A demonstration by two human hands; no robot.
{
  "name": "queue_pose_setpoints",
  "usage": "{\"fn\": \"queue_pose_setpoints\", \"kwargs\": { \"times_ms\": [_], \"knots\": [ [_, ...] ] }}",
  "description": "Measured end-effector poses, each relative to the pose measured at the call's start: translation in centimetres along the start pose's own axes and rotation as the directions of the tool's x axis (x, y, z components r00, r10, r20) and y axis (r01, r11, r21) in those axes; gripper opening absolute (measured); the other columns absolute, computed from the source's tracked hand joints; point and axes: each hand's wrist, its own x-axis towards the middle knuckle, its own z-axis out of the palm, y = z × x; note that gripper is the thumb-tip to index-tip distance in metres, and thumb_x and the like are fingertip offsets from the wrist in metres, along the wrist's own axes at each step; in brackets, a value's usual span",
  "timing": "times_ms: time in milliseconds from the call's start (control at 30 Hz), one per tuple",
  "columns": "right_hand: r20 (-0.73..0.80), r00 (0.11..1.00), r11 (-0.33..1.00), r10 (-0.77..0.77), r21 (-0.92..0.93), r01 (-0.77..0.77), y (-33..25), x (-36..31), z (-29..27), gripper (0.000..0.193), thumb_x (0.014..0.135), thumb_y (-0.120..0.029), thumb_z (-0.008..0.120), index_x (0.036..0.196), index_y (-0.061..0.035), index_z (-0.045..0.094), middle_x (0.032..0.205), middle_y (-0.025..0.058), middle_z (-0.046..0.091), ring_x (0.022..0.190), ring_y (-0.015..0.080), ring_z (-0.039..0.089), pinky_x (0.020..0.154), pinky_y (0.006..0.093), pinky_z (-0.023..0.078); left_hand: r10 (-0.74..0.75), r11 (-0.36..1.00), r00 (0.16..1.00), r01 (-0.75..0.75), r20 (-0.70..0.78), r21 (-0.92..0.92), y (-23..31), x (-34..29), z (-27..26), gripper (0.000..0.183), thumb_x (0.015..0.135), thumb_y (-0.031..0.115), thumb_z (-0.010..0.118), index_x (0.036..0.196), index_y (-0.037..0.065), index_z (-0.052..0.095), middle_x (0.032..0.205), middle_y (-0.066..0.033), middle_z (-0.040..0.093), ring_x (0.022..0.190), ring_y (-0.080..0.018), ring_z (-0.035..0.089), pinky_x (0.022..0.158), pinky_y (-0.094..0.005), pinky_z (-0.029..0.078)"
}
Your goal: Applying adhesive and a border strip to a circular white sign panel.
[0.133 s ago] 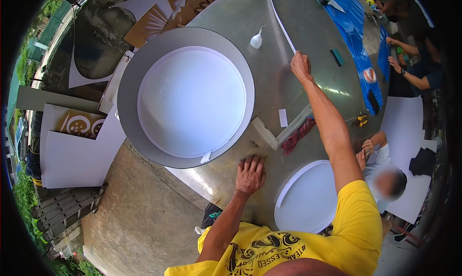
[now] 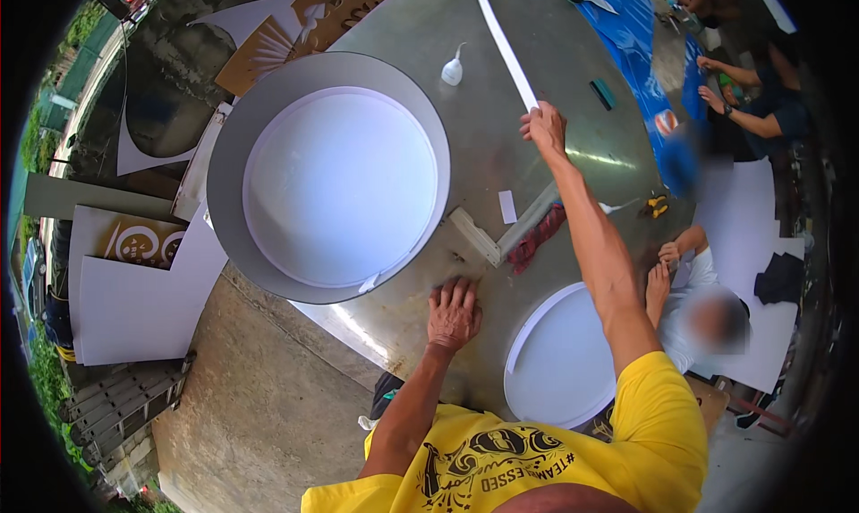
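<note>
My right hand (image 2: 545,130) is closed on the near end of a long, thin white strip (image 2: 504,49), which stretches away over the metal-topped table. Palm down with fingers spread, my left hand (image 2: 455,312) rests on the tabletop and holds nothing. To its upper left stands a large round drum with a grey wall (image 2: 225,177) and a white bottom; a small white tab sits at its near inner edge. Partly behind my right arm lies a shallow white round piece (image 2: 559,370) with a raised rim. An L-shaped metal frame (image 2: 477,235) lies between my hands, beside a dark red cloth (image 2: 537,241).
A white squeeze bottle (image 2: 453,71), a green block (image 2: 603,93), a small white rectangle (image 2: 507,207) and yellow-handled pliers (image 2: 658,207) lie on the table. Co-workers' hands (image 2: 660,271) are close on the right. White sheets (image 2: 139,307) lean at the left.
The strip has turned to show more of its flat face, and my right hand has rotated with it. A blurred blue shape has appeared at the right. My left hand stays on the table.
</note>
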Motion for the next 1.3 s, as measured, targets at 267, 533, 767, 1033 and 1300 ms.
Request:
{"fn": "queue_pose_setpoints", "kwargs": {
  "times_ms": [267,533,767,1033,1300],
  "knots": [
    [0.029,0.999,0.859,-0.033,0.512,0.014,2.7,-23.9,-9.4,0.031,0.110,-0.023,0.049,0.115,0.0035,0.065,0.099,0.0151,0.073,0.074,0.0174,0.069,0.063,0.0304,0.058,0.067,0.998,0.997,-0.066,-0.037,0.020,2.2,0.2,0.1,0.049,0.091,0.027,0.062,0.136,0.009,0.056,0.135,-0.0123,0.055,0.131,-0.0334,0.047,0.110,-0.0542,0.033],
    [0.069,0.998,0.758,0.007,0.651,-0.051,5.8,-45.9,-16.1,0.034,0.109,-0.029,0.055,0.119,0.0017,0.067,0.102,0.0118,0.073,0.081,0.0155,0.067,0.072,0.0321,0.055,0.077,0.997,0.981,-0.081,-0.179,-0.017,2.6,-0.3,0.4,0.038,0.099,0.029,0.059,0.130,0.007,0.062,0.127,-0.0137,0.063,0.121,-0.0371,0.056,0.103,-0.0489,0.041],
    [0.108,0.993,0.752,0.044,0.651,-0.104,10.4,-58.4,-19.4,0.038,0.111,-0.030,0.053,0.118,0.0034,0.069,0.097,0.0106,0.074,0.080,0.0163,0.068,0.075,0.0317,0.056,-0.043,-0.158,0.999,0.016,0.023,-0.987,17.3,-0.3,-12.5,0.054,0.111,0.046,0.045,0.136,-0.001,0.055,0.120,-0.0152,0.071,0.103,-0.0271,0.071,0.092,-0.0458,0.055],
    [-0.135,0.959,0.968,-0.251,-0.005,0.252,18.3,-68.2,-20.5,0.027,0.103,0.000,0.055,0.127,0.0008,0.067,0.103,0.0179,0.074,0.088,0.0305,0.076,0.076,0.0374,0.060,-0.124,-0.014,0.990,-0.072,-0.070,-0.997,21.6,-5.8,-13.8,0.049,0.112,0.040,0.049,0.140,-0.001,0.049,0.090,-0.0051,0.059,0.074,-0.0177,0.061,0.066,-0.0369,0.054],
    [-0.059,0.969,0.954,-0.241,-0.197,0.226,24.5,-78.4,-22.7,0.037,0.095,0.011,0.056,0.129,0.0004,0.065,0.115,0.0199,0.071,0.101,0.0379,0.071,0.086,0.0444,0.058,-0.202,0.124,0.978,-0.016,-0.041,-0.992,18.9,-10.4,-13.7,0.047,0.111,0.040,0.050,0.136,0.000,0.054,0.091,-0.0057,0.063,0.078,-0.0165,0.061,0.068,-0.0349,0.053]
  ]
}}
